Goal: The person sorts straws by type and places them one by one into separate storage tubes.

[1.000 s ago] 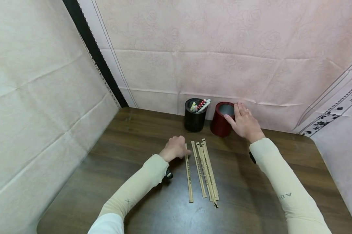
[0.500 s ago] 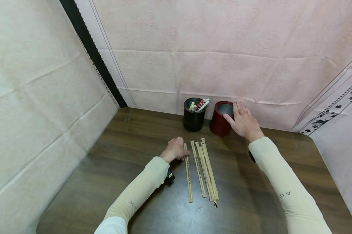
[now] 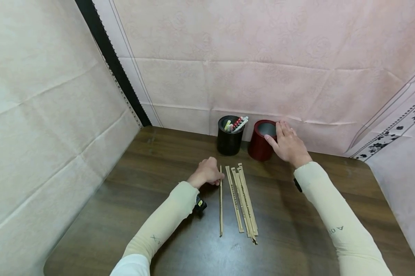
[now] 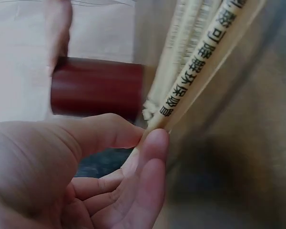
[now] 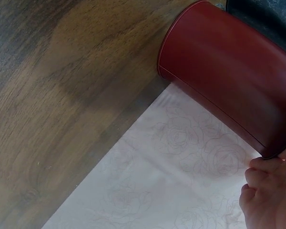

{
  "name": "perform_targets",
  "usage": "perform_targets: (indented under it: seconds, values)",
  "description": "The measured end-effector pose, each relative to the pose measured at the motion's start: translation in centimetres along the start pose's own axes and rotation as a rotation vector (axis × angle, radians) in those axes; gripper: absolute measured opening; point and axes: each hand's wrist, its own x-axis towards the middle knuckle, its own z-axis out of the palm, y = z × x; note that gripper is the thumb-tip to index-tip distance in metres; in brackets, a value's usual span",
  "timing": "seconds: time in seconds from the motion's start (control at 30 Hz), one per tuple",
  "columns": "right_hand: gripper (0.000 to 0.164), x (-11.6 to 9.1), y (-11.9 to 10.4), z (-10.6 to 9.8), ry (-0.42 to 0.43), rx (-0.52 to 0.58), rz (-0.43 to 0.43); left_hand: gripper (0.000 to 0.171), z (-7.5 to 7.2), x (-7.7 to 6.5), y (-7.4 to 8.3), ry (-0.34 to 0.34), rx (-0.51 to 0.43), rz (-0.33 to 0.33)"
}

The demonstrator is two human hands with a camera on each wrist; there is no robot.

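In the head view my left hand [image 3: 206, 171] pinches the far end of a paper-wrapped straw [image 3: 221, 211]. The left wrist view shows thumb and fingertips closed on that straw [image 4: 195, 67], dark printing running along its wrapper. To its right lie several more wrapped straws [image 3: 243, 203] in a loose fan on the table. My right hand [image 3: 290, 145] rests against the rim of a dark red cylindrical holder [image 3: 258, 147], fingers straight and thumb at the near side. In the right wrist view the holder [image 5: 229, 71] stands upright, curled-looking knuckles at its rim.
Left of the red holder stands a black holder [image 3: 229, 143] with several striped and pale sticks [image 3: 238, 124] in it. Both are near the back edge of the brown wooden table [image 3: 142, 184]. Pale cloth [image 3: 262, 84] hangs behind and on both sides.
My left hand has taken hold of the leftmost wrapped straw, which lay flat before and is now turned on edge and slightly shifted. My right hand stays at the red holder.
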Motion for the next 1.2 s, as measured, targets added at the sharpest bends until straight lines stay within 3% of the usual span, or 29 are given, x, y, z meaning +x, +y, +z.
perform_targets:
  seconds: [0.27,0.57,1.03,1.2]
  values:
    - [0.100,0.1,0.2,0.2,0.004,0.002,0.001,0.036,-2.8,-0.6,2.0,0.057,0.002,0.144]
    - [0.100,0.0,0.3,0.1,-0.001,0.001,0.007,0.023,-6.5,-1.8,5.8,0.208,0.035,0.354]
    - [0.099,0.2,0.2,0.2,0.013,-0.012,-0.006,0.017,-11.9,-2.5,12.1,0.447,-0.072,0.548]
    - [0.100,0.2,0.1,0.2,0.009,-0.016,-0.002,0.018,-13.0,-2.3,14.4,0.563,-0.048,0.600]
